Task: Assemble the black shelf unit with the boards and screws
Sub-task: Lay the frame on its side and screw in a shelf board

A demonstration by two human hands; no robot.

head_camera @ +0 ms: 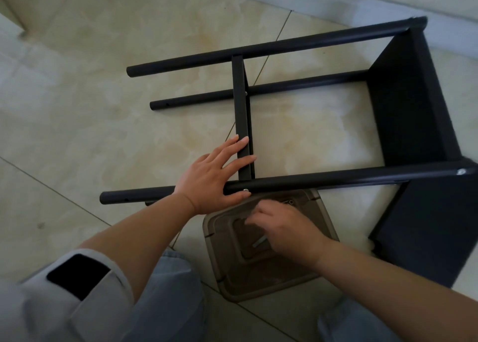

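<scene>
The black shelf unit lies on its side on the tiled floor. Its round posts run left to right, and one board is fixed at the right end. A second board stands edge-on between the posts near the middle. My left hand rests flat with straight fingers against this middle board and the near post. A silver screw head shows on that post by my thumb. My right hand reaches with curled fingers into a brown tray holding small metal parts; what it holds is hidden.
Another black board lies flat on the floor at the right, partly under the shelf unit. A white wall base runs along the top of the view. My knees in light jeans frame the tray at the bottom.
</scene>
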